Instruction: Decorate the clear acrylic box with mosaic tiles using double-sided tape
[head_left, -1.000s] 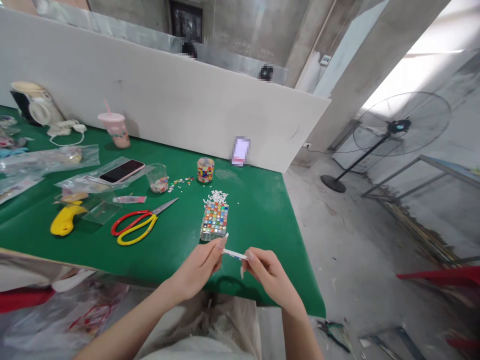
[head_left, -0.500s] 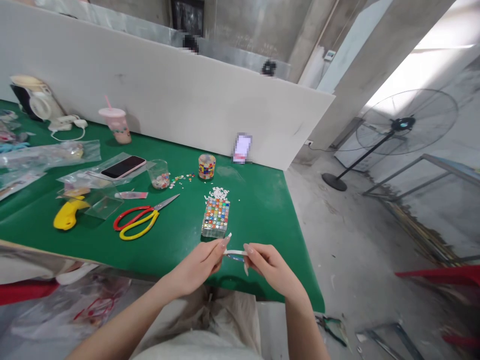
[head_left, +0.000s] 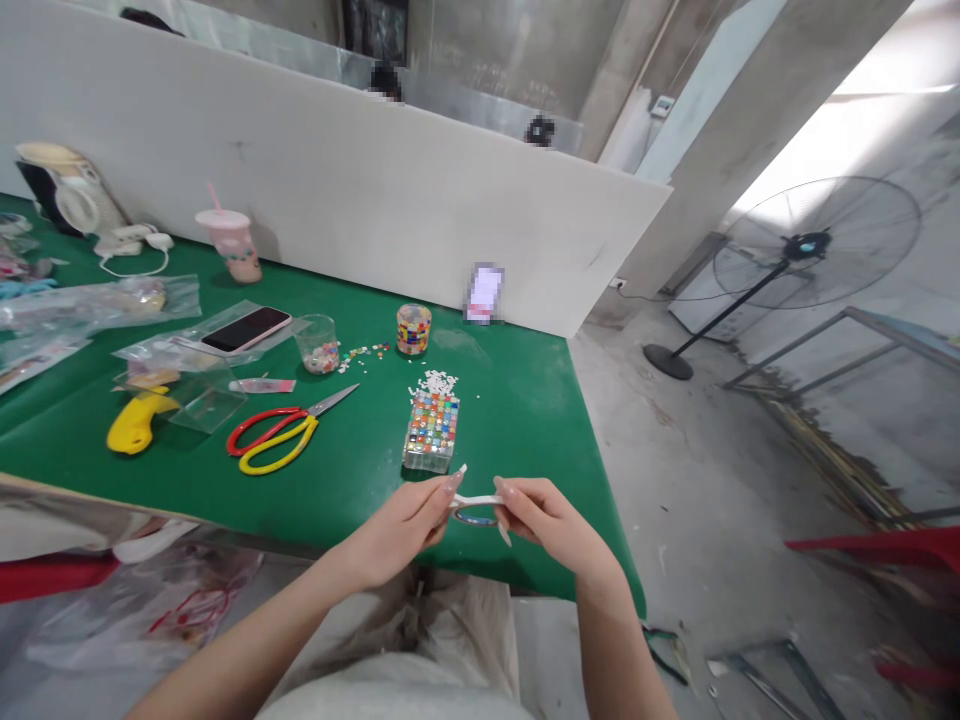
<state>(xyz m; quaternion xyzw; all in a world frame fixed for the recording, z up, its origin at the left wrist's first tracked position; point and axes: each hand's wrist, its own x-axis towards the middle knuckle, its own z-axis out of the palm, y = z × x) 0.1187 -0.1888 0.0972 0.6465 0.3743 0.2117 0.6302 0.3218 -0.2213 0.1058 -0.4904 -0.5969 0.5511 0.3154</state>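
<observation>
My left hand (head_left: 420, 512) and my right hand (head_left: 534, 512) are both closed, close together over the front edge of the green table. Between them runs a thin white strip (head_left: 480, 499), pinched by the fingers at each end. Just under it shows a curved, ring-like piece with a bluish inner side (head_left: 475, 517); fingers hide part of it, and I cannot tell its exact kind. Right beyond my left fingertips stands a clear box topped with rows of colourful mosaic tiles (head_left: 431, 430). Small white pieces (head_left: 437, 382) lie heaped behind the box.
Left on the green table (head_left: 360, 510) are red-and-yellow scissors (head_left: 289, 435), a yellow tool (head_left: 135, 425), a phone (head_left: 246, 330) and a clear cup of tiles (head_left: 319, 350). Behind stand a mosaic jar (head_left: 413, 330), a lit phone (head_left: 484, 293) and a white partition (head_left: 337, 200).
My right hand has moved slightly to the right, and its fingers are farther from my left. More of the white strip and the curved piece beneath now shows.
</observation>
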